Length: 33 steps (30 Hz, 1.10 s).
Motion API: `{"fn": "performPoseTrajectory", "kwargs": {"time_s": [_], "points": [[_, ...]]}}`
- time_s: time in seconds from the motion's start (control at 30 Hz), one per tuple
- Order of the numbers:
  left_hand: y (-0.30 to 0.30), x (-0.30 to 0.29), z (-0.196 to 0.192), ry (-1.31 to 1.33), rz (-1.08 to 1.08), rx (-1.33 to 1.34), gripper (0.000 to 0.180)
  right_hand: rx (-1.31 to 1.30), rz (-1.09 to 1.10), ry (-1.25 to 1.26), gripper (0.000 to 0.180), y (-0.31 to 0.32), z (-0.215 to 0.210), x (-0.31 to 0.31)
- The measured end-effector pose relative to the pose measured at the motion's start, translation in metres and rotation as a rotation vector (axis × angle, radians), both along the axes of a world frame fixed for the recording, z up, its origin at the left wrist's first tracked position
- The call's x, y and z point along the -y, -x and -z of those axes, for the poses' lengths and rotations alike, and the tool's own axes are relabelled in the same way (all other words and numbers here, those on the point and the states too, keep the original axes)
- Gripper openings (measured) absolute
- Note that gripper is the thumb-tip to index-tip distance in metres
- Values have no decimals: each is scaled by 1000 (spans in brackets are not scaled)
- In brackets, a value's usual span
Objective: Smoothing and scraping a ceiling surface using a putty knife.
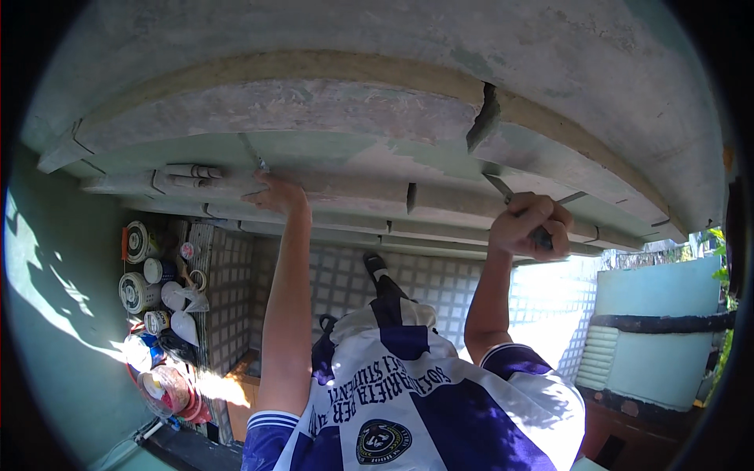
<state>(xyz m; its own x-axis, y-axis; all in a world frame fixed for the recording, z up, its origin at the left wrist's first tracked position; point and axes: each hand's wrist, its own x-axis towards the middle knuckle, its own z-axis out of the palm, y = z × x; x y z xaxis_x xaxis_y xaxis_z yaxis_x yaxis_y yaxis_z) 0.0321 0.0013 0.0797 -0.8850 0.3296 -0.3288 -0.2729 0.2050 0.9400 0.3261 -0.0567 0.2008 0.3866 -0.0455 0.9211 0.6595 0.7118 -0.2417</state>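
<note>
My right hand [532, 226] is raised and closed round the dark handle of a scraper [496, 185]. Its thin metal blade points up and left, close to the pale green surface between two ledges. To the left, my left hand [276, 194] rests against the edge of the lower grey ledge [353, 187], fingers apart. A small pale spot shows by its fingertips; what it is I cannot make out. Above both hands runs a wider, curved ledge [314, 110] with patchy grey and whitish coating and a dark notch [483, 118] right of its middle.
Some pale, roll-like pieces [192, 174] lie on the lower ledge, left of my left hand. Several tubs and buckets [140, 292] stand along the left wall, with a clear bag [192, 300] among them. Tiled floor [330, 275] lies below; a light blue wall [656, 290] rises at right.
</note>
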Motion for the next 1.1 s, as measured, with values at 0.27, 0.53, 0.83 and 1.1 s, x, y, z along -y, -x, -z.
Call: {"fn": "performPoseTrajectory", "kwargs": {"time_s": [0.27,0.53,0.83,1.1], "points": [[2,1,6,-25,19,-70,97,-140,-199,-171,28,-11,-9,2],[12,1,20,-3,35,-119,97,-178,-204,-110,27,-14,-18,1],[1,6,5,-32,96,-74,97,-34,-13,94,25,-27,8,-13],[5,3,9,-42,65,-72,97,-90,-19,125,29,-18,13,-19]]}}
